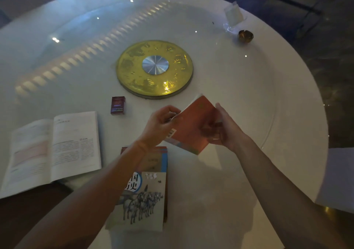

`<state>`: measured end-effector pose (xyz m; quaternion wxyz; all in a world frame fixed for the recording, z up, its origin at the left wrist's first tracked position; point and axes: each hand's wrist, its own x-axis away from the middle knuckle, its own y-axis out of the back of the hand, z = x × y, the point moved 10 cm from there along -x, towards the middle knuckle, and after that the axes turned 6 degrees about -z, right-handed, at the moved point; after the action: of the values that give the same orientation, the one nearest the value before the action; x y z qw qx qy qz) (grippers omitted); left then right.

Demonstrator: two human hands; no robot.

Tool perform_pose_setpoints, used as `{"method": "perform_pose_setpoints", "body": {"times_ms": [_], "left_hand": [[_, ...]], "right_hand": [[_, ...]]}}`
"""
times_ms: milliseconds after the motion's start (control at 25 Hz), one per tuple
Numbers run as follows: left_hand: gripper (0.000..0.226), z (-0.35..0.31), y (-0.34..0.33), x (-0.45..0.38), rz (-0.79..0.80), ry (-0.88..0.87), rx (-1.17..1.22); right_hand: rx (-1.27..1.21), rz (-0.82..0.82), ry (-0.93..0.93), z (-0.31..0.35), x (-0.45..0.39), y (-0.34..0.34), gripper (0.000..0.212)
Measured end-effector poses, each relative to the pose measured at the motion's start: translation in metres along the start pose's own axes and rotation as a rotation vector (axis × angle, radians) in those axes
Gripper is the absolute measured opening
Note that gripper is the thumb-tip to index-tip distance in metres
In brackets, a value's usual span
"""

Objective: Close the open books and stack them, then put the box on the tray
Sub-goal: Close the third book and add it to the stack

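Note:
Both hands hold an orange-covered book [193, 122] lifted above the table, closed or nearly so, tilted with its back cover facing me. My left hand [162, 120] grips its left edge and my right hand [222, 126] grips its right side. Below it, near the front edge, lies a stack of closed books [147, 199] with a horse picture on the top cover. An open book [55, 149] lies flat at the left. A small dark red box [117, 105] stands beyond it. The round golden tray [155, 68] sits at the table's centre.
The round white table [249, 88] carries a glass turntable ring. At the far right stand a small brass ashtray [245, 36] and a white napkin holder [233, 15]. A dark chair edge shows at the lower left.

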<state>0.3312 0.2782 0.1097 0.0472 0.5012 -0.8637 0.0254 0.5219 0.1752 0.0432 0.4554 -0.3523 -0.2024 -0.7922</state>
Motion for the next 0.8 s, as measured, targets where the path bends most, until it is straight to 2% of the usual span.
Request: {"method": "perform_pose_setpoints", "body": {"times_ms": [80,160,240,360,480,560,600,680,800], "left_hand": [[0.007,-0.010,0.009,0.021,0.021,-0.041,-0.013],[0.012,-0.012,0.019,0.043,0.055,-0.046,-0.057],[0.017,-0.008,0.024,0.062,0.118,-0.016,-0.070],[0.022,-0.005,0.036,0.090,0.156,-0.074,-0.190],[0.040,0.020,0.056,0.116,0.218,0.017,-0.235],[0.050,0.045,0.081,0.129,0.134,0.160,-0.074],[0.047,0.058,0.095,0.135,0.061,0.234,0.006],[0.039,0.083,0.116,0.147,-0.054,0.359,0.008],[0.032,0.112,0.122,0.165,-0.094,0.502,0.113]], "right_hand": [[-0.078,0.035,-0.026,0.002,0.014,-0.016,0.049],[-0.131,0.066,-0.056,0.000,0.024,-0.029,0.038],[-0.065,0.046,-0.040,-0.007,0.028,-0.034,0.032],[-0.058,0.031,0.020,-0.023,0.037,-0.048,0.007],[-0.083,0.083,0.065,-0.037,0.048,-0.066,0.030],[-0.077,0.119,0.114,-0.042,0.056,-0.075,0.036],[-0.063,0.137,0.136,-0.045,0.060,-0.080,0.036],[-0.052,0.182,0.170,-0.050,0.070,-0.091,0.034],[-0.061,0.233,0.174,-0.063,0.078,-0.106,0.033]]}}
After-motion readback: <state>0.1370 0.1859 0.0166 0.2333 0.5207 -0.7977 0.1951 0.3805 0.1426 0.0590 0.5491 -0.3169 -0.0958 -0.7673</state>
